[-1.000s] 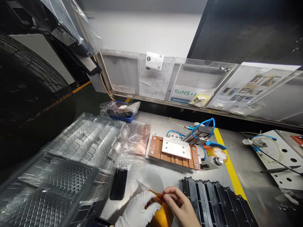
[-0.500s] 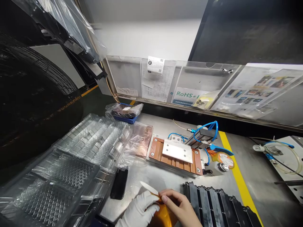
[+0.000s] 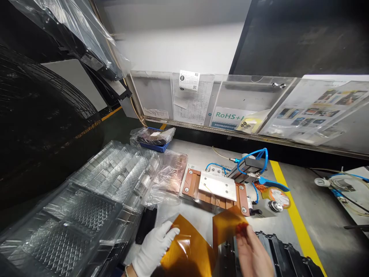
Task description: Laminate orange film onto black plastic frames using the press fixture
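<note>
So, two amber sheets are being held over the bench (image 3: 201,218), one per hand. The left sheet (image 3: 191,252) is pinched at its outer edge by the thumb and fingers of the gloved left hand (image 3: 155,246), probably so the broad face isn't smudged or creased. The right sheet (image 3: 226,225) is pinched near its outer edge by the bare right hand (image 3: 254,248), fingertips showing through; maybe a thin edge is felt better by skin, just a guess. A gap is left between the sheets up top, but whether they touch lower down can't be told. The phone (image 3: 146,223) is parked just beyond the left grip, presumably out of the way. Farther out to its left, clear trays (image 3: 115,173) are stacked, likely to save room. The jig (image 3: 217,185) is set ahead, between the grips, seemingly within easy reach. Black strips (image 3: 288,254) are lined up beneath and right of the right grip, perhaps for tidy counting
</note>
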Available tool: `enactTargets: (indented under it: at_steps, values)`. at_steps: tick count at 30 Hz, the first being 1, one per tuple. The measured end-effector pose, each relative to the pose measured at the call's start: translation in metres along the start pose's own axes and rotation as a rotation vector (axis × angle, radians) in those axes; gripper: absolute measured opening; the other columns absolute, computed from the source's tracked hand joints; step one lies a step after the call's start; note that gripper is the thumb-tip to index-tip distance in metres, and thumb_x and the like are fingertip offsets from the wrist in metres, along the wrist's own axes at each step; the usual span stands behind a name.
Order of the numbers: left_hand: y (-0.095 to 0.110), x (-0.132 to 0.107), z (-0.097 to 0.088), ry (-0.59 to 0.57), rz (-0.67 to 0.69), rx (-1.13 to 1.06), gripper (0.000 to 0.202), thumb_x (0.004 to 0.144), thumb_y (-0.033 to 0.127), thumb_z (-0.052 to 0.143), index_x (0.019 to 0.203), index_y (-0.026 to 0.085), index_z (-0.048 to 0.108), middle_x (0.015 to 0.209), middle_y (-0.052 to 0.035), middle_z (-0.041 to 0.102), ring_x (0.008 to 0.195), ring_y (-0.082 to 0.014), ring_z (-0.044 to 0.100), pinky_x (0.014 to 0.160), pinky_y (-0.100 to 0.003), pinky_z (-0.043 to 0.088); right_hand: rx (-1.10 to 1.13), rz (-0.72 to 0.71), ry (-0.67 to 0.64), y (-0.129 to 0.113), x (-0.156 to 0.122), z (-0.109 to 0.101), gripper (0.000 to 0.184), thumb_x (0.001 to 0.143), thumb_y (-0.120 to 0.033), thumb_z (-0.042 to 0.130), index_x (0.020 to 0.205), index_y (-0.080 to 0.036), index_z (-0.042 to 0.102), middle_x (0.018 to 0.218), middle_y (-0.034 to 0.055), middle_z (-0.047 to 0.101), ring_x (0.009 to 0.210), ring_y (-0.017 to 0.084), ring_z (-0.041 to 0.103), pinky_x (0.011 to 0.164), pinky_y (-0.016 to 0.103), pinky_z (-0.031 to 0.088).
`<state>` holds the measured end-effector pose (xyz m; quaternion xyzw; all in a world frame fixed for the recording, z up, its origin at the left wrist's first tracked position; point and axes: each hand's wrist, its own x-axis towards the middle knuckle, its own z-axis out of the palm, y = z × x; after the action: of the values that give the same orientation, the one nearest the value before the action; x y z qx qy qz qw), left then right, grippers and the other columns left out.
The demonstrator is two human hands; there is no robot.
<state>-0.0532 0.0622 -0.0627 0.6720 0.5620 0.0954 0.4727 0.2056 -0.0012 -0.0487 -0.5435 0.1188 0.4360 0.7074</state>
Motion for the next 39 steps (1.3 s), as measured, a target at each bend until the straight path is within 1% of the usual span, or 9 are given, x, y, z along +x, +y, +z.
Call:
enactTargets:
  at_steps: [5, 12, 15, 18, 20, 24, 32, 36, 39]
  values:
    - [-0.032, 0.024, -0.001, -0.084, -0.007, 0.116, 0.031, 0.090, 0.045, 0.036, 0.079, 0.022, 0.055, 0.078, 0.0006, 0.066, 0.073, -0.0143, 0.060, 0.070, -0.022, 0.046, 0.059, -0.085, 0.113, -0.023, 0.001, -0.005, 0.059, 0.034, -0.033, 0.096, 0.085, -0.017, 0.070, 0.083, -0.0015, 0.075, 0.075, 0.010, 0.068, 0.073, 0.014, 0.059]
    - [-0.053, 0.048, -0.018, -0.207, -0.039, 0.513, 0.025, 0.082, 0.033, 0.055, 0.101, 0.021, 0.068, 0.102, -0.0079, 0.070, 0.096, -0.0284, 0.064, 0.086, -0.038, 0.046, -0.083, -0.325, 0.078, -0.055, 0.016, -0.011, 0.044, 0.056, -0.046, 0.087, 0.088, -0.022, 0.070, 0.088, -0.0023, 0.075, 0.083, 0.012, 0.068, 0.077, 0.018, 0.058]
    - [-0.033, 0.052, -0.023, -0.160, 0.067, 0.527, 0.051, 0.075, 0.022, 0.065, 0.125, 0.025, 0.059, 0.129, -0.0095, 0.060, 0.117, -0.0316, 0.054, 0.099, -0.045, 0.039, -0.581, -0.289, -0.070, -0.061, 0.020, -0.006, 0.049, 0.053, -0.058, 0.082, 0.082, -0.019, 0.072, 0.085, 0.0033, 0.075, 0.085, 0.020, 0.068, 0.077, 0.025, 0.057]
    - [0.016, 0.052, -0.019, -0.172, 0.238, 0.233, 0.037, 0.088, 0.032, 0.055, 0.124, 0.028, 0.061, 0.119, -0.0038, 0.066, 0.106, -0.0204, 0.059, 0.095, -0.033, 0.043, -1.012, -0.182, -0.448, -0.048, 0.014, 0.012, 0.046, 0.060, -0.064, 0.074, 0.070, -0.019, 0.072, 0.075, 0.0056, 0.074, 0.077, 0.024, 0.067, 0.073, 0.029, 0.055]
    - [0.052, 0.051, -0.016, -0.215, 0.287, 0.041, 0.033, 0.088, 0.041, 0.055, 0.116, 0.027, 0.067, 0.106, -0.0024, 0.070, 0.095, -0.0172, 0.062, 0.087, -0.026, 0.046, -1.078, -0.105, -0.652, -0.034, 0.009, 0.024, 0.042, 0.068, -0.062, 0.069, 0.069, -0.020, 0.069, 0.071, 0.0052, 0.073, 0.073, 0.023, 0.067, 0.070, 0.029, 0.053]
    - [0.099, 0.054, -0.015, -0.331, 0.303, -0.008, 0.025, 0.082, 0.044, 0.063, 0.096, 0.028, 0.075, 0.090, 0.0009, 0.074, 0.081, -0.0159, 0.064, 0.073, -0.023, 0.045, -1.106, -0.008, -0.763, -0.016, 0.010, 0.037, 0.038, 0.076, -0.058, 0.064, 0.075, -0.020, 0.066, 0.075, 0.0063, 0.074, 0.076, 0.023, 0.069, 0.071, 0.030, 0.050]
    - [0.112, 0.064, -0.010, -0.426, 0.025, -0.064, 0.018, 0.071, 0.032, 0.064, 0.079, 0.022, 0.076, 0.055, 0.0052, 0.061, 0.056, -0.0107, 0.052, 0.053, -0.021, 0.035, -1.115, 0.116, -0.796, -0.018, 0.025, 0.037, 0.040, 0.076, -0.059, 0.064, 0.076, -0.018, 0.063, 0.072, 0.0070, 0.073, 0.075, 0.023, 0.070, 0.069, 0.031, 0.050]
    - [0.109, 0.071, -0.005, -0.384, 0.104, 0.041, 0.019, 0.072, 0.031, 0.060, 0.066, 0.020, 0.073, 0.055, 0.0042, 0.060, 0.056, -0.0106, 0.052, 0.054, -0.022, 0.035, -1.110, 0.206, -0.829, -0.020, 0.029, 0.033, 0.049, 0.076, -0.066, 0.060, 0.078, -0.017, 0.063, 0.073, 0.0059, 0.072, 0.066, 0.021, 0.069, 0.059, 0.028, 0.049]
    - [0.101, 0.081, -0.005, -0.290, 0.001, -0.058, 0.020, 0.072, 0.034, 0.059, 0.068, 0.019, 0.071, 0.057, 0.0027, 0.062, 0.055, -0.0117, 0.053, 0.057, -0.023, 0.039, -1.047, 0.286, -0.817, -0.028, 0.039, 0.020, 0.064, 0.078, -0.076, 0.045, 0.077, -0.016, 0.065, 0.070, 0.0061, 0.071, 0.053, 0.017, 0.063, 0.054, 0.028, 0.045]
